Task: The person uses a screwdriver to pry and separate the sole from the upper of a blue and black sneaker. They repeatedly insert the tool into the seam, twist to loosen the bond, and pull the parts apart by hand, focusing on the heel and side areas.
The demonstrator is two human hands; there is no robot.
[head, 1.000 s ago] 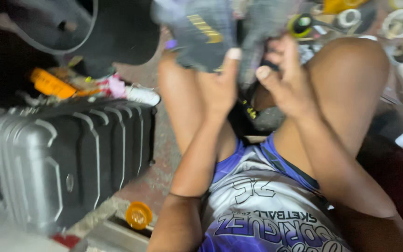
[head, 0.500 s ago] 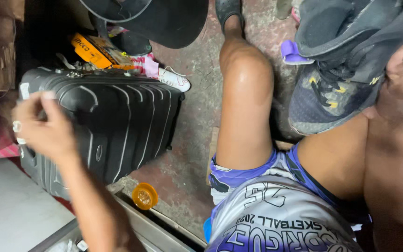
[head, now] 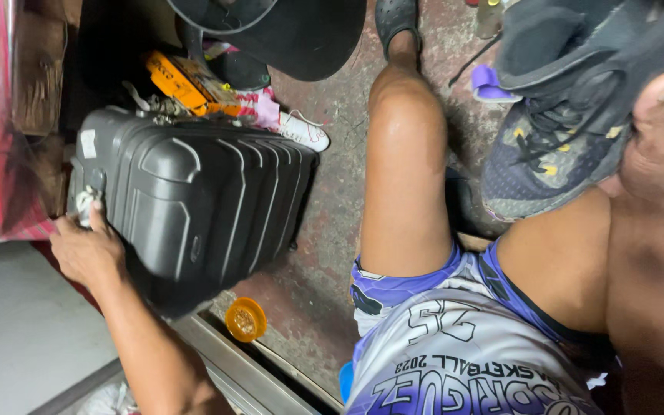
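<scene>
1. Grey mesh sneaker (head: 555,154) sits up at my right, above my thigh, clamped in my right hand (head: 659,131).
2. It looks light and floppy (firmest hold at the heel).
3. Farther off, my left hand (head: 86,250) pinches something small and pale against the black hard-shell suitcase (head: 194,200).

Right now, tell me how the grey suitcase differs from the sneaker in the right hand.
The suitcase is hard, ribbed and lies on the floor; the sneaker is soft, laced with yellow flecks and held up. The left hand touches the suitcase's end, while the right hand grips the sneaker. Both are dark grey.
</scene>
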